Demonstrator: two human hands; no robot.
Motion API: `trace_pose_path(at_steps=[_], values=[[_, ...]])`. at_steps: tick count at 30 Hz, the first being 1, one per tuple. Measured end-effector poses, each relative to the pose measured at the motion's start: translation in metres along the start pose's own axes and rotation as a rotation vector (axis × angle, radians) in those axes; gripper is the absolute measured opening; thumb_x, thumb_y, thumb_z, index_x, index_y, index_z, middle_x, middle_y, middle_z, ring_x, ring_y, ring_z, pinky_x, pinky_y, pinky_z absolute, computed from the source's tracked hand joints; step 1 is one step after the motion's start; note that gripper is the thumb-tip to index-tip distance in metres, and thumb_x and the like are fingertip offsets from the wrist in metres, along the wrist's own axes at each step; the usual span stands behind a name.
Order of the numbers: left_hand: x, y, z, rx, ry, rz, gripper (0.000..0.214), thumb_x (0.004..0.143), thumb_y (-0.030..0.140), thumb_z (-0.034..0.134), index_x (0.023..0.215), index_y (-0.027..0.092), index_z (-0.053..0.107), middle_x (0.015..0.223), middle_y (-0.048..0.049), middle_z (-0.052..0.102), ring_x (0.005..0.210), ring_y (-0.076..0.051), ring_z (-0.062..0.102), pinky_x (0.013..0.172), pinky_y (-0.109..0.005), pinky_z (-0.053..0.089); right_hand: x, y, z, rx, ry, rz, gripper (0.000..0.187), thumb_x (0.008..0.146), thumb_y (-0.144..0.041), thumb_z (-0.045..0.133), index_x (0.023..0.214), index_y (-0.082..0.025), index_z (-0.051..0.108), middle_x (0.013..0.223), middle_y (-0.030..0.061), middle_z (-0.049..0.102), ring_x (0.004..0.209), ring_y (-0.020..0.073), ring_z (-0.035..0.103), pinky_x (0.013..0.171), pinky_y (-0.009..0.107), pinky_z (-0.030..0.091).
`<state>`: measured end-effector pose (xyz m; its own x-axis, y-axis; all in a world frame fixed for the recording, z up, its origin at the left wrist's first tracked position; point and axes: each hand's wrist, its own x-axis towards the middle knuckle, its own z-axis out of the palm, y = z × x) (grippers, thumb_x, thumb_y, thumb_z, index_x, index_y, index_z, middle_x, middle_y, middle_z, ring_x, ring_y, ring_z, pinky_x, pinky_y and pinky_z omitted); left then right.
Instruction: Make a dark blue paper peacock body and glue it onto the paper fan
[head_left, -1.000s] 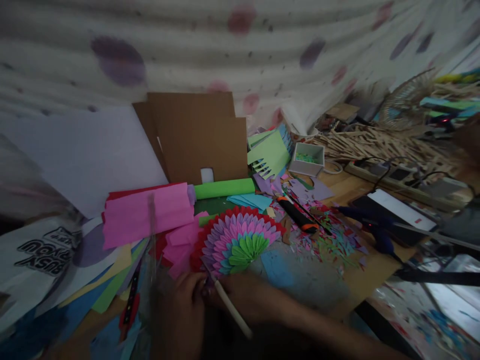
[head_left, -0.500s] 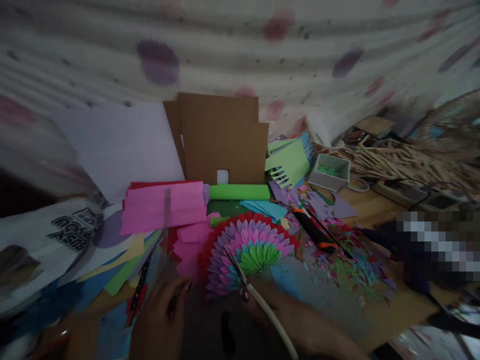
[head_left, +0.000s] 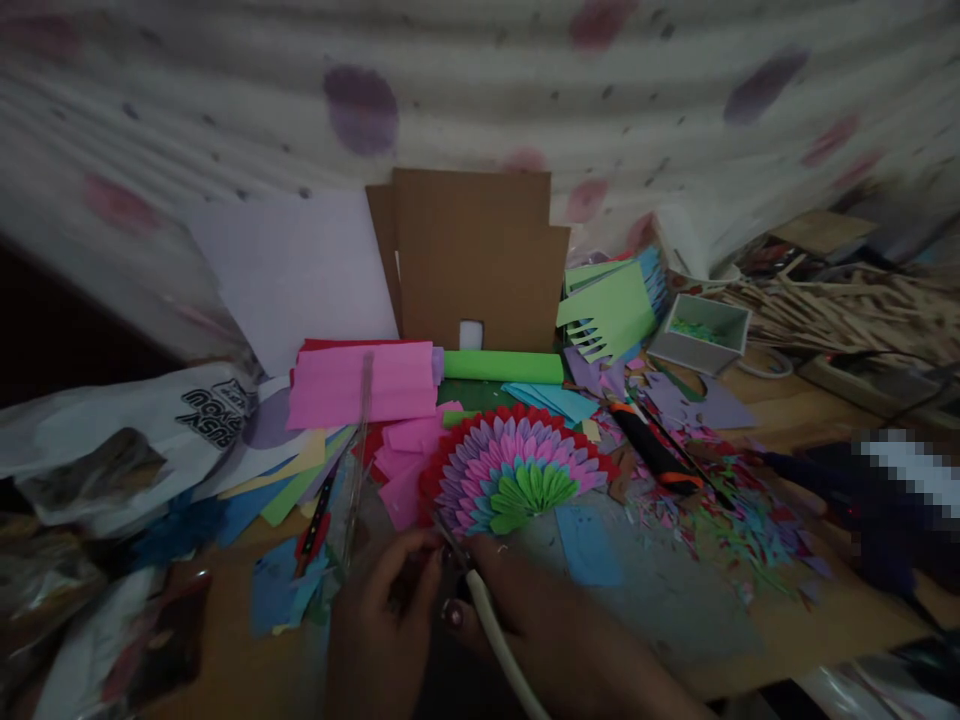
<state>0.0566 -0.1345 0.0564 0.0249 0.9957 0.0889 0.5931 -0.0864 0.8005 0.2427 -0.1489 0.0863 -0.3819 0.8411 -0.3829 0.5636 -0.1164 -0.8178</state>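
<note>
One paper fan (head_left: pixel 525 465), "BUSY"-printed bag (head_left: pixel 161 415)

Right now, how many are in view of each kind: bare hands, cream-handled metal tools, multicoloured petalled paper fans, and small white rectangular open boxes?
Left hand and right hand: 2
Cream-handled metal tool: 1
Multicoloured petalled paper fan: 1
Small white rectangular open box: 1
Total: 5

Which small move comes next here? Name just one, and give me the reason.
Probably ease the left hand back a little before working the pale-handled tool. The right hand holds that tool with its tip close to the left fingertips, near the lower-left edge of the paper fan. It is too dark to tell whether the left hand pinches anything.
</note>
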Motion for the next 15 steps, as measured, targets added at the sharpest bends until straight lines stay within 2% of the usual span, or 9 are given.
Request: trace_pose_path(at_steps=[5, 10, 15], values=[[0.000, 0.008, 0.002, -0.025, 0.018, -0.008, 0.018, 0.080, 0.034, 0.062, 0.079, 0.026, 0.079, 0.075, -0.0018, 0.080, 0.061, -0.021, 0.073, 0.057, -0.029, 0.059, -0.002, 0.005, 0.004, 0.016, 0.012, -0.048, 0.027, 0.097, -0.041, 0.051, 0.110, -0.019, 0.055, 0.108, 0.0119, 0.070, 0.090, 0.0251, 0.062, 0.072, 0.033, 0.039], [0.000, 0.014, 0.000, -0.022, 0.051, 0.034, 0.020, 0.077, 0.034, 0.060, 0.071, 0.025, 0.077, 0.070, -0.0025, 0.079, 0.062, -0.022, 0.074, 0.059, -0.031, 0.059, -0.004, 0.005, 0.004, -0.006, 0.001, -0.003, 0.028, 0.097, -0.043, 0.051, 0.111, -0.019, 0.056, 0.106, 0.0114, 0.072, 0.088, 0.0246, 0.063, 0.070, 0.032, 0.038], [0.000, -0.001, -0.004, -0.018, -0.065, -0.022, 0.018, 0.079, 0.034, 0.063, 0.077, 0.025, 0.078, 0.075, -0.0028, 0.080, 0.068, -0.023, 0.076, 0.061, -0.030, 0.059, -0.004, -0.001, 0.001, -0.006, -0.011, 0.024, 0.026, 0.096, -0.041, 0.052, 0.109, -0.019, 0.059, 0.106, 0.0113, 0.073, 0.088, 0.0235, 0.064, 0.068, 0.030, 0.038]])
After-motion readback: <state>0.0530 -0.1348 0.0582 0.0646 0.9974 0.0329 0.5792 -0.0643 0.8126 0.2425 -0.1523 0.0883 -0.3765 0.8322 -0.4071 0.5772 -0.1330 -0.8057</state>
